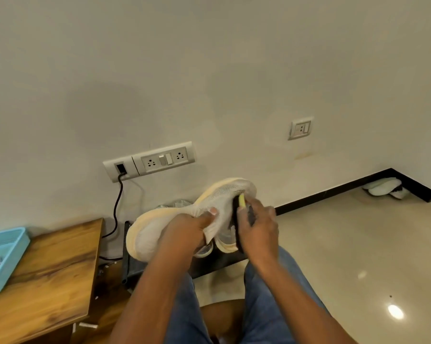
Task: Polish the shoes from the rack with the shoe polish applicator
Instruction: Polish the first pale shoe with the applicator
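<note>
Shoe [184, 214], white knit with a pale yellow sole edge, is held in the air in front of the wall, above the person's knees, lying roughly sideways with its sole edge turned up and away. The left hand [184, 234] grips it by the knit upper near the collar, thumb pressed on the fabric. The right hand [256, 229] is curled round the shoe polish applicator [241, 207], a dark tool with a yellow tip, and holds it against the shoe's upper toward the far end. Below the shoe a dark rack [140, 264] stands on the floor with another pale shoe [225, 240] on it. At the left a wooden surface [50, 266] carries a blue basket [8, 254]. A socket panel [150, 161] with a black cable [116, 209] plugged in sits on the wall.
</note>
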